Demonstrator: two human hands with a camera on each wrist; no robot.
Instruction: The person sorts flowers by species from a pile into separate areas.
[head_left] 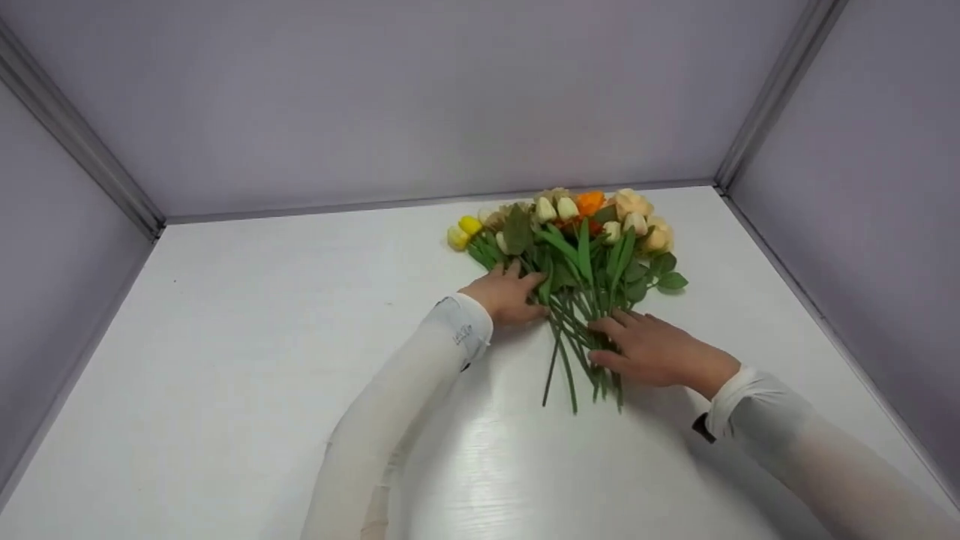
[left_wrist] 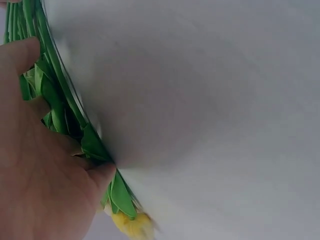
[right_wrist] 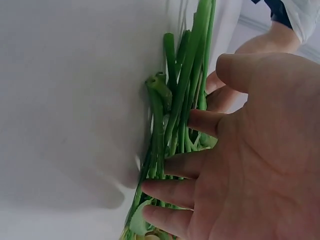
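A bunch of flowers [head_left: 583, 251] lies on the white table with its blooms toward the back wall and its green stems [right_wrist: 199, 50] toward the front. Yellow tulips [head_left: 458, 238] stick out at the left, and cream, orange and peach blooms fill the rest. My left hand [head_left: 504, 294] rests against the left side of the bunch, its fingers spread over leaves and stems. On the right, my right hand [head_left: 656, 349] touches the lower stems with extended fingers. In the right wrist view its palm [right_wrist: 255, 155] shows, fingers reaching across the stems.
The white table [head_left: 262, 337] is enclosed by a grey back wall [head_left: 450, 97] and side walls [head_left: 885, 150]. The blooms lie close to the back wall. Leafy sprigs [head_left: 671, 281] spread out at the right of the bunch.
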